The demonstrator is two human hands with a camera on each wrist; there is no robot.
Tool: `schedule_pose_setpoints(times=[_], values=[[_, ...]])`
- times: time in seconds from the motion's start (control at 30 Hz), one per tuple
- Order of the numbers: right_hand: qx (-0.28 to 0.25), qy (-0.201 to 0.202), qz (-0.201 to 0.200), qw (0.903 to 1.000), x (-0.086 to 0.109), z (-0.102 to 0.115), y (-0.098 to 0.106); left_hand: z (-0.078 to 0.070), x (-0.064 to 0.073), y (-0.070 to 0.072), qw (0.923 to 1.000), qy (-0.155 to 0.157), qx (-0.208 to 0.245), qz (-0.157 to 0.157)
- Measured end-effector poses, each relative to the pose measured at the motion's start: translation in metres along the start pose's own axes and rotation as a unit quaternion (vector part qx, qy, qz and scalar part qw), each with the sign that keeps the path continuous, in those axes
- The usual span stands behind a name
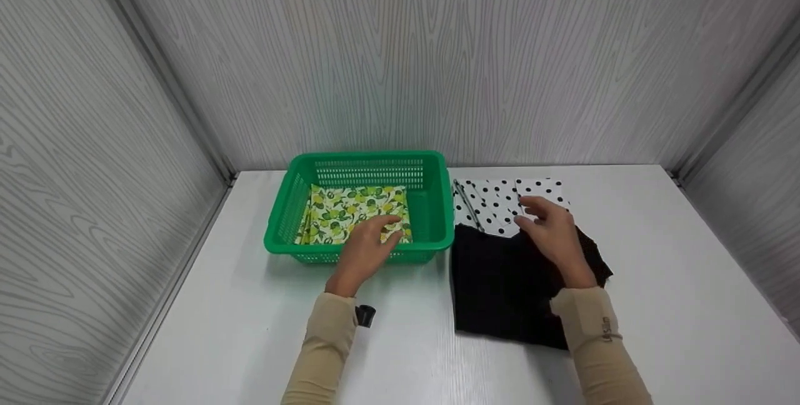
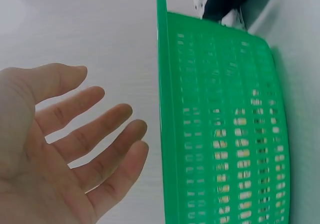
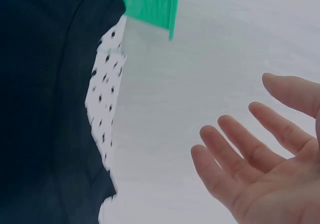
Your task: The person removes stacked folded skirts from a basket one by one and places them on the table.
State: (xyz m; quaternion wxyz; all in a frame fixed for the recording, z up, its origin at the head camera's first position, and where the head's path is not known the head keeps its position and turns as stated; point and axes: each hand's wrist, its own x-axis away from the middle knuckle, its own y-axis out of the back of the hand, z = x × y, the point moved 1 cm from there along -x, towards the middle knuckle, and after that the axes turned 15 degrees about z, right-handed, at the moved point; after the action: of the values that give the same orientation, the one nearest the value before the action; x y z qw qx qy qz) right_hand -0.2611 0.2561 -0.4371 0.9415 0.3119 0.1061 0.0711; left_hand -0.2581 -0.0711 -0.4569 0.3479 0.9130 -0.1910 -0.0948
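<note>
My left hand hovers over the front rim of a green plastic basket, holding nothing, its fingers relaxed and spread in the left wrist view. Inside the basket lies a folded cloth with a green and yellow lemon print. To the right, my right hand is above a black cloth, also holding nothing, with its fingers loosely extended in the right wrist view. The black cloth lies flat on the table and overlaps the front of a white cloth with black dots. My right forearm hides part of the black cloth.
A thin greenish strip lies across the dotted cloth beside the basket. A small black object shows by my left sleeve. White wood-grain panels enclose the white table at the back and sides.
</note>
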Motion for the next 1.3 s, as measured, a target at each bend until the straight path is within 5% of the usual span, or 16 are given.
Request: schedule_pose_setpoints(times=[0.93,1.3], values=[[-0.094,0.043,0.106,0.9890,-0.071,0.051,-0.083,0.059,-0.013,0.055,0.9925,0.103,-0.046,-0.046],[-0.105,-0.056,0.164,0.9792,-0.093,0.057,-0.112,0.078,-0.017,0.071,0.9880,0.154,-0.007,-0.009]])
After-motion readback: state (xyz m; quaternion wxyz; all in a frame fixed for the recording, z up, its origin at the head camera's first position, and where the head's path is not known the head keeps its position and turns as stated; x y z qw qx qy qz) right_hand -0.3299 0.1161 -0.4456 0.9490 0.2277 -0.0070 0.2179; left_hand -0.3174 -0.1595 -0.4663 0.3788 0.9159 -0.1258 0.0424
